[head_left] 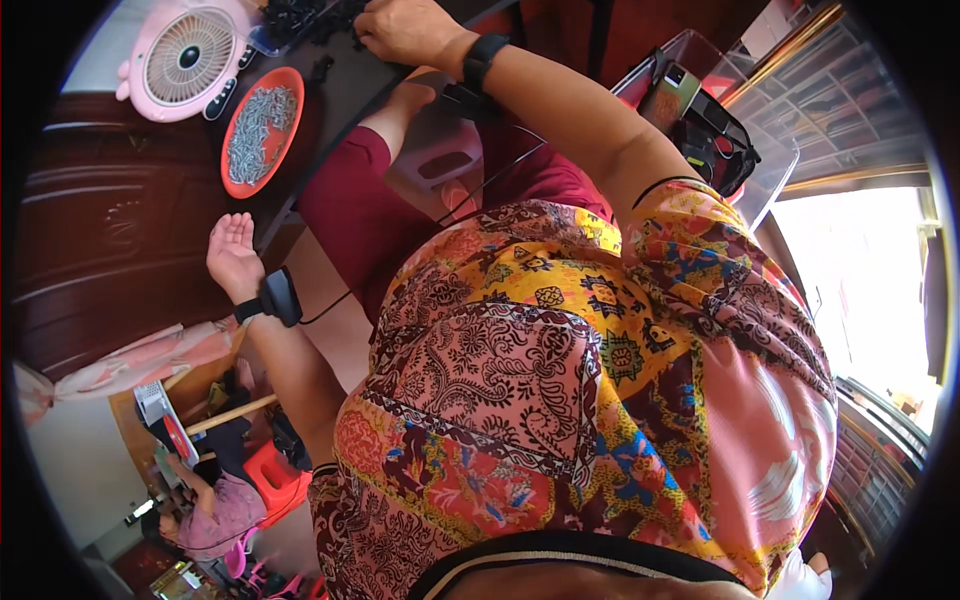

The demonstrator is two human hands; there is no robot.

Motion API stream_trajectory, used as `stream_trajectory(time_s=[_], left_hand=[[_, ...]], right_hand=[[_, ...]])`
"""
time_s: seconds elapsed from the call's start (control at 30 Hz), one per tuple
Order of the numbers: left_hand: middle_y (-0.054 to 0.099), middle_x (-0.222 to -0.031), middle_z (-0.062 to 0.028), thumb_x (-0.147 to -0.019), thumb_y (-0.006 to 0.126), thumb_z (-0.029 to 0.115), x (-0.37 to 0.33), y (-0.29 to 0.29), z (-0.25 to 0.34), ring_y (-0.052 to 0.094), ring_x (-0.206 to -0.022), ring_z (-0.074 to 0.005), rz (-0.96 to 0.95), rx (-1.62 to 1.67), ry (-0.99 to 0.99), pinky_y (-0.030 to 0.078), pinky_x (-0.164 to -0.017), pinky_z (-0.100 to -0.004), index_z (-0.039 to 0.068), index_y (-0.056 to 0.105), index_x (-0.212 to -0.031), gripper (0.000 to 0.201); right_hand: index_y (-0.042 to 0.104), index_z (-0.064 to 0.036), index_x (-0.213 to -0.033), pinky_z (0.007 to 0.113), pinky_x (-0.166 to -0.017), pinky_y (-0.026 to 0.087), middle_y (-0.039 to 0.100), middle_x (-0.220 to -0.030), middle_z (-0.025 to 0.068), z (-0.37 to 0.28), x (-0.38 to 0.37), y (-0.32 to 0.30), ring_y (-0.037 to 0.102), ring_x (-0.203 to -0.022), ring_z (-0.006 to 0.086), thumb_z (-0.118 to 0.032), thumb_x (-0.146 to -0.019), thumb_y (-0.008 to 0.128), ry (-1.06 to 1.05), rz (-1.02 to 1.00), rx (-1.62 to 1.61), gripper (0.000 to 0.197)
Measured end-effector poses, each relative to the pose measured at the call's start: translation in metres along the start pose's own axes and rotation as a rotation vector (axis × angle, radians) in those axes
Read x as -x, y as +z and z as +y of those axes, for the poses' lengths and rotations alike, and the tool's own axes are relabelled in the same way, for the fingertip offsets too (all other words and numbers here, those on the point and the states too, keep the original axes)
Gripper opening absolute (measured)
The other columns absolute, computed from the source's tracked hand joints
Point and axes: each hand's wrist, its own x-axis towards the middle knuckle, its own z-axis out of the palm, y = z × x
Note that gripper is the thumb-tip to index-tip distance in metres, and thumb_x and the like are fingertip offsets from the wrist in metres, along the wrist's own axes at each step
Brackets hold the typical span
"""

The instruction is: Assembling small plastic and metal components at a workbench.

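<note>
- Nearest lay the person's patterned shirt [480, 370], with dark red trousers [350, 225] beyond it.
- The left hand [235, 255], with a black device [281, 296] strapped at its wrist, was turned palm up, its fingers extended and nothing in it; it was just beside the lower end of an oval orange-red dish [243, 189].
- That dish sat on a dark table [328, 112] and held many small silvery screws [257, 128].
- The right hand [408, 32], well apart from the left, wore a black band [485, 57]; its fingers were bent next to a pile of small black pieces [310, 20], and whether they gripped one could not be told.
- A pink fan [190, 60] stood near the dish.
- Off to the right, a clear bin [775, 180] held a black bag [728, 150].
- Farther away were a red stool [275, 480] and another person in pink [228, 512].
</note>
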Motion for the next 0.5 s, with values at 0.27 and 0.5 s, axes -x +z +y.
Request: stream_trajectory(time_s=[0.27, 0.5], left_hand=[[0.062, -0.099, -0.0139, -0.092, 0.052, 0.018, -0.004, 0.001, 0.004, 0.061, -0.096, -0.0281, 0.017, -0.030, -0.008, 0.047, -0.094, -0.0394, -0.004, 0.058, -0.104, 0.026], [0.064, -0.097, -0.0140, -0.090, 0.054, 0.017, -0.010, -0.006, 0.003, 0.061, -0.097, -0.0285, -0.038, -0.005, -0.022, 0.048, -0.094, -0.0391, -0.004, 0.060, -0.100, 0.024]], right_hand=[[0.068, -0.0113, -0.086, 0.036, -0.080, 0.052, 0.067, -0.091, 0.0060, 0.001, 0.001, 0.012, 0.063, -0.092, 0.0256, -0.025, -0.081, 0.058, 0.013, -0.031, 0.117, 0.017], [0.068, -0.0120, -0.092, 0.037, -0.082, 0.052, 0.068, -0.092, 0.0069, 0.001, 0.003, 0.003, 0.064, -0.095, 0.0267, -0.024, -0.081, 0.058, 0.039, -0.032, 0.068, 0.019]])
